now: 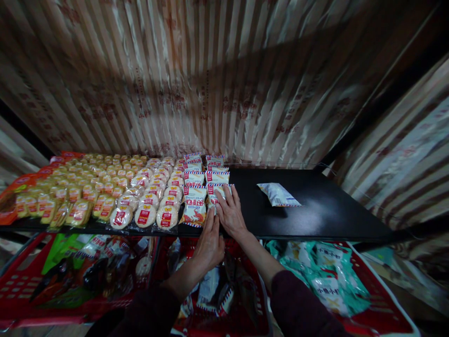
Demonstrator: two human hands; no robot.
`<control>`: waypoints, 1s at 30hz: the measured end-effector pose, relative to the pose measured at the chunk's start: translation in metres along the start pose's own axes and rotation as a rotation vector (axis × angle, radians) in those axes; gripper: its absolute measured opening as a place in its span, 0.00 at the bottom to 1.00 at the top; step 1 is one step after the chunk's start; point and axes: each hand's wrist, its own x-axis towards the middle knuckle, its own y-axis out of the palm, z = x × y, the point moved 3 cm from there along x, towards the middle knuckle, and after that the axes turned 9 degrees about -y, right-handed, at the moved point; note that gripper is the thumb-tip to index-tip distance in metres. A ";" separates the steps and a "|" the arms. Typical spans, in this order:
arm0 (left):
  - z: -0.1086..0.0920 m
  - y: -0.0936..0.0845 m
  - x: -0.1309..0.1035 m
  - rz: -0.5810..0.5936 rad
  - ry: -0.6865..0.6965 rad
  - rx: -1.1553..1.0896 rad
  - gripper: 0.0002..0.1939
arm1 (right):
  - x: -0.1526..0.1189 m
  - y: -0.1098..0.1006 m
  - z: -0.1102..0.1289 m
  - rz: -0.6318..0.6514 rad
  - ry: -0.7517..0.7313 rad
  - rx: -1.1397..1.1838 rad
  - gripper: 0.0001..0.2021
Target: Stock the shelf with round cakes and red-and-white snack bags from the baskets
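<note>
Both my hands are at the front of the right-hand row of white snack bags with striped edges. My right hand point(229, 213) lies with fingers stretched over the front snack bag point(214, 188), covering most of it. Against that bag's lower edge rests my left hand point(209, 245), its fingers extended and close together, with the tips partly hidden. Just left stands another snack bag point(195, 206) with red and blue print, the front one of its row. A single snack bag point(279, 194) lies on its own farther right on the black shelf point(259, 224).
Left of the bags are rows of round rice crackers point(145, 215) and small yellow packets point(79, 213), with orange packages point(9, 196) at the far left. Red baskets point(21, 299) of packaged snacks sit below, including green bags point(328, 276). A striped sheet point(224, 93) hangs behind.
</note>
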 end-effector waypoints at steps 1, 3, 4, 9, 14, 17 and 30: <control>0.000 0.000 0.000 0.002 0.002 0.000 0.36 | 0.000 0.000 -0.001 0.004 -0.002 0.000 0.22; -0.001 -0.001 0.000 0.011 0.000 0.006 0.36 | 0.001 0.001 -0.001 0.011 -0.008 -0.002 0.22; -0.002 -0.001 0.000 0.015 -0.005 0.012 0.35 | 0.000 0.000 -0.002 0.012 -0.011 -0.004 0.22; -0.004 -0.004 -0.002 0.027 -0.012 0.038 0.35 | -0.003 -0.002 -0.001 0.005 -0.031 0.005 0.23; -0.005 -0.005 -0.004 0.016 0.016 0.034 0.36 | -0.007 -0.003 0.000 0.014 -0.028 0.017 0.23; -0.004 -0.005 -0.004 0.017 0.031 0.040 0.36 | -0.007 -0.004 0.002 0.024 -0.024 0.004 0.22; -0.001 -0.025 -0.019 -0.139 0.287 0.133 0.18 | -0.026 -0.040 0.046 -0.077 -0.136 0.156 0.21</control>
